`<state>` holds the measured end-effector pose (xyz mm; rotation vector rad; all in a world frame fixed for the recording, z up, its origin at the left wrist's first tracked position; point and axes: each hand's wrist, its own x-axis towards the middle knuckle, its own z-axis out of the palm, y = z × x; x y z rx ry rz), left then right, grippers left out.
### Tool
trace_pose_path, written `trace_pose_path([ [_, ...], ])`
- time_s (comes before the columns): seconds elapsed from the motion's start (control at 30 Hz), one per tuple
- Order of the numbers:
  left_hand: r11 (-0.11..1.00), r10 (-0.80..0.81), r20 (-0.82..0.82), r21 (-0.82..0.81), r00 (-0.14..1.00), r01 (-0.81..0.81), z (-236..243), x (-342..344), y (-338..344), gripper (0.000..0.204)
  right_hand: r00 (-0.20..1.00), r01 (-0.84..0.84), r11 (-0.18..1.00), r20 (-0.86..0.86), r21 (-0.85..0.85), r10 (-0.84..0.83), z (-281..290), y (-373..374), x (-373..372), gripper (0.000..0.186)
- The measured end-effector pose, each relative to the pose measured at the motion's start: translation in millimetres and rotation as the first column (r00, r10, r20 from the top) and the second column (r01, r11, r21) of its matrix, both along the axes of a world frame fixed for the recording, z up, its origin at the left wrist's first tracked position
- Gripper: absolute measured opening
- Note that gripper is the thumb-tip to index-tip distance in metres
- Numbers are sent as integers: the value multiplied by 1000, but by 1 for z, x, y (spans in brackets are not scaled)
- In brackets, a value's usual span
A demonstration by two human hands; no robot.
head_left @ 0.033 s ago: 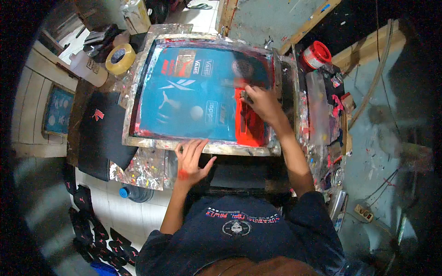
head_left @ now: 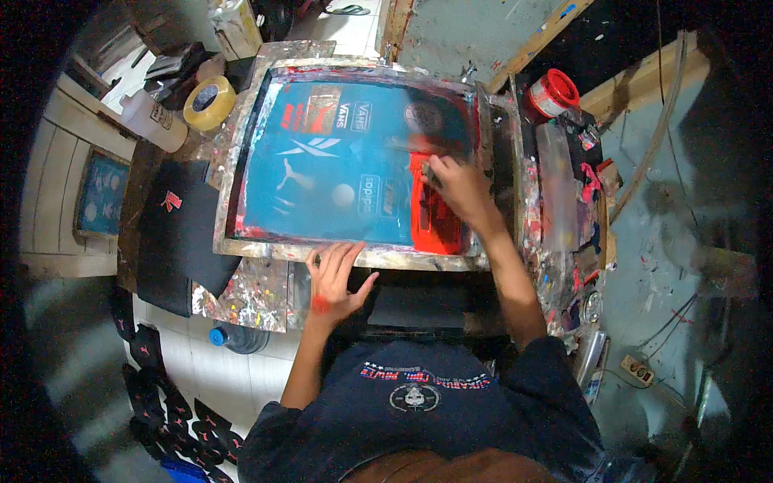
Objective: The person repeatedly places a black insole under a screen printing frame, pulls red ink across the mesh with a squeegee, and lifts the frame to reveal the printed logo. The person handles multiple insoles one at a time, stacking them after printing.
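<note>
A wooden-framed printing screen with blue-green mesh and several pale logo shapes lies flat in front of me. Wet red ink covers a strip at its right side. Over the upper part of this strip, my right hand is closed on a small squeegee, mostly hidden by the fingers. My left hand rests at the near edge of the frame, fingers spread and holding nothing.
Left of the screen are black fabric, a roll of tape and a cloudy plastic bottle. A red ink tub stands far right. Several black printed pieces and a blue-capped bottle are at lower left.
My right hand has shifted slightly toward me along the red strip with the squeegee. The left hand stays in place.
</note>
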<state>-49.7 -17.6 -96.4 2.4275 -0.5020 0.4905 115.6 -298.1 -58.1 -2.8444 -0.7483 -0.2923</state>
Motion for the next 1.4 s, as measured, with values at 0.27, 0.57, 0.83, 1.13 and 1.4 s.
trace_pose_path([
  [0.27, 998, -33, 9, 56, 999, 32, 4, 11, -5, 69, 998, 42, 999, 54, 7, -42, -20, 12, -131, 33],
  [0.57, 991, -25, -20, 130, 999, 27, -28, 15, 8, 75, 986, 139, 990, -90, -5, -139, 15, 28, -164, 60],
  [0.83, 975, -18, 177, 221, 984, -22, 146, 53, 2, 71, 900, 93, 994, 433, -63, -57, 112, 6, -104, 69],
  [1.13, 999, -42, 82, -16, 996, 43, 29, 152, -74, 51, 974, 70, 990, 207, 121, -94, 304, -8, 23, 88],
  [1.4, 970, 62, 17, 235, 998, -65, -64, 162, -76, 58, 947, 89, 996, 310, -18, -79, 323, -13, 80, 103],
])
